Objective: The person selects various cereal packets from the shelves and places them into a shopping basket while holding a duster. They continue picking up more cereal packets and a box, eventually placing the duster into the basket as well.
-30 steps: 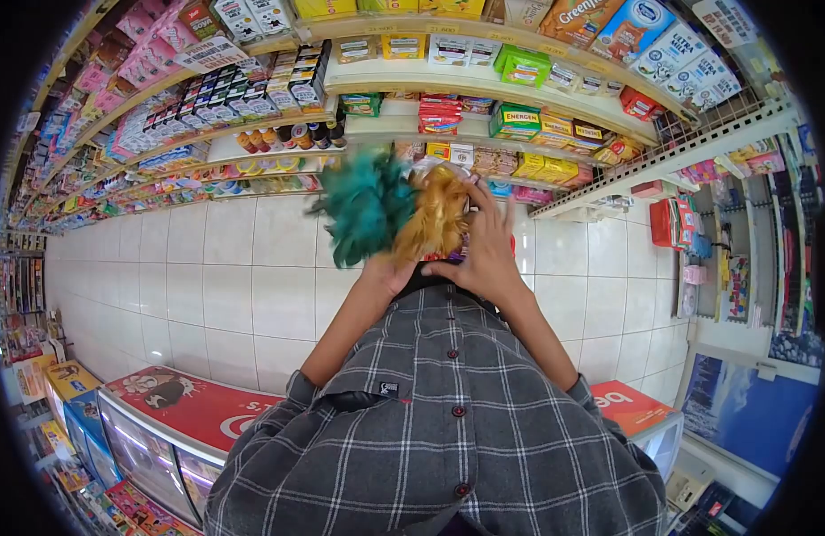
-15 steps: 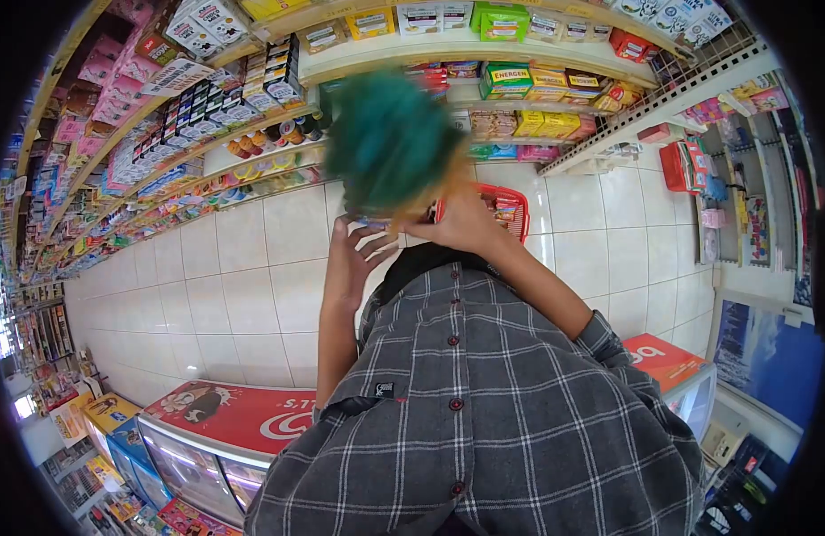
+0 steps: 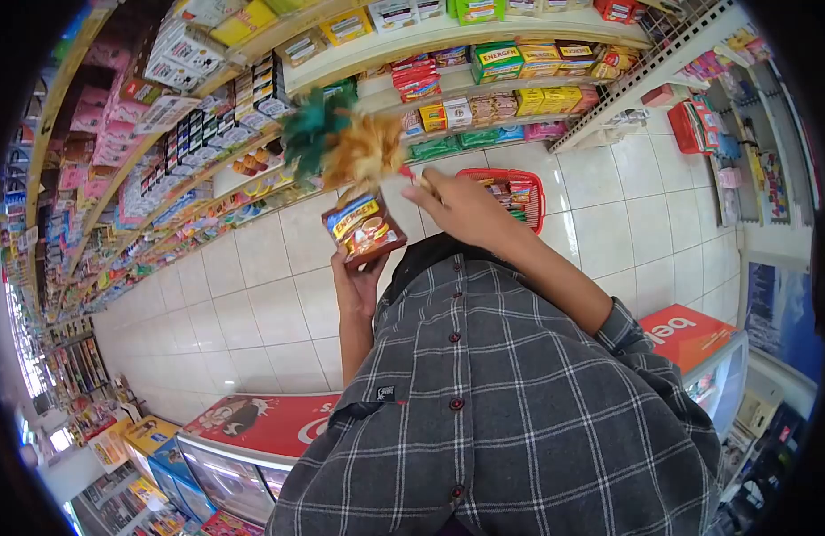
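Since half a second ago the feather duster (image 3: pixel 345 143) has swung left off the packet (image 3: pixel 362 230), now uncovered in the left hand (image 3: pixel 359 284), fingers curled beneath it. The right hand (image 3: pixel 466 210) grips the duster's handle, before the red basket (image 3: pixel 510 192).

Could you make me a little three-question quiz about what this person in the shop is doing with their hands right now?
1. True or false: the left hand holds a brown Energen sachet.
2. What does the right hand hold? A) a feather duster B) a bottle C) a phone
3. Fill in: on the tiled floor beyond the right hand stands a red shopping ____.

Key: 1 true. 2 A, a duster with teal and orange feathers, raised just above the sachet. 3 basket, with packets inside it.
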The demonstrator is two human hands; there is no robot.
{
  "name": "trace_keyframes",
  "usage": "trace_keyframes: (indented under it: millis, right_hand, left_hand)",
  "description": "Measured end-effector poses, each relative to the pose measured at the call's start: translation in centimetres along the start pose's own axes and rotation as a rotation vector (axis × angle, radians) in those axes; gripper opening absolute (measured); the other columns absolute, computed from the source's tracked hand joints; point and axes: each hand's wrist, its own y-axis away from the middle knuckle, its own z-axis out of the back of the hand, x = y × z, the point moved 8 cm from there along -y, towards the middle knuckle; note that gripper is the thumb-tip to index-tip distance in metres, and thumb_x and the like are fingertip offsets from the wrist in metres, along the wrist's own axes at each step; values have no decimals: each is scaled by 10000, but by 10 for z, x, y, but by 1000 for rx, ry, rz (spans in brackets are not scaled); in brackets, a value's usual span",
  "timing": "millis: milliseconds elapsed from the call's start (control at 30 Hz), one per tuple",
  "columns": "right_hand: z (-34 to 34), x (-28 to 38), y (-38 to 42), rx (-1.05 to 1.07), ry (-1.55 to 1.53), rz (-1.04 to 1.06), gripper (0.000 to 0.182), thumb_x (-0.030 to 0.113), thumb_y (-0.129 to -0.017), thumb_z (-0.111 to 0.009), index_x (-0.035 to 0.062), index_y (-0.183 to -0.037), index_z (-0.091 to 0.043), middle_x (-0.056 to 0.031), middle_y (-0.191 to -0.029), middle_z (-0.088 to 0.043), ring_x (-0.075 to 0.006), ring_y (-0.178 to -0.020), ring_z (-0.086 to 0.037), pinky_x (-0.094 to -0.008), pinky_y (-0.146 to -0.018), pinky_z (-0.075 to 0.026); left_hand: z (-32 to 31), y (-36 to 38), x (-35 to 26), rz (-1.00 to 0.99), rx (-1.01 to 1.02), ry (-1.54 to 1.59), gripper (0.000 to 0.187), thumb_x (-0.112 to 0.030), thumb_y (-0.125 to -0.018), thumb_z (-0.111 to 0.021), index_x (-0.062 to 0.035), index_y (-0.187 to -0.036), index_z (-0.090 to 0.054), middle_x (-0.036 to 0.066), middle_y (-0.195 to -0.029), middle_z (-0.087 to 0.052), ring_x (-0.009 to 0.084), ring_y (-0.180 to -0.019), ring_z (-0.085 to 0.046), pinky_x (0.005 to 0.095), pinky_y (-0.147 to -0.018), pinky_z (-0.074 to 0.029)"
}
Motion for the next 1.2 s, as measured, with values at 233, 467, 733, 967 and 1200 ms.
trace_keyframes:
  millis: [233,467,733,967,1200]
  right_hand:
    - [-6,-55,21,199,180,14,454,469,-954,-485,57,-848,-647,-193,-785,-650,-401,-772,-633,-505,-687,-484]
    - [29,-77,27,-77,-91,-36,335,352,-916,-597,32,-840,-657,-143,-670,-597,-271,-604,-589,-389,-605,-456]
    - [15,-144,19,-179,-148,-253,340,317,-929,-585,8,-814,-669,-109,-666,-616,-196,-632,-593,-361,-615,-462]
    - [13,-140,37,-67,-826,-589,450,415,-966,-548,48,-1224,-555,-70,-1150,-650,-5,-453,-283,-175,-391,-229]
    - [-37,-91,18,202,-991,-450,517,399,-919,-638,44,-1251,-462,-2,-842,-607,3,-452,-315,-181,-363,-220]
  left_hand:
    - [20,1,-2,8,-58,2,589,-413,-896,-561,-46,-1338,-432,151,-1353,-481,325,-1257,-476,488,-1061,-438]
    - [7,-7,-1,-8,-20,10,661,-441,-874,-625,-29,-1344,-412,182,-1322,-487,377,-1202,-507,481,-1020,-482]
    - [-10,-6,5,68,24,-29,629,-427,-869,-640,-8,-1295,-444,187,-1289,-510,358,-1206,-503,486,-1052,-445]
    - [-18,-13,3,61,88,-157,629,-359,-867,-671,-6,-1321,-418,166,-1227,-541,281,-1111,-582,416,-931,-526]
    - [-75,-6,-20,-34,237,-405,669,-328,-898,-654,-11,-1410,-362,148,-1263,-531,232,-1109,-582,397,-937,-507]
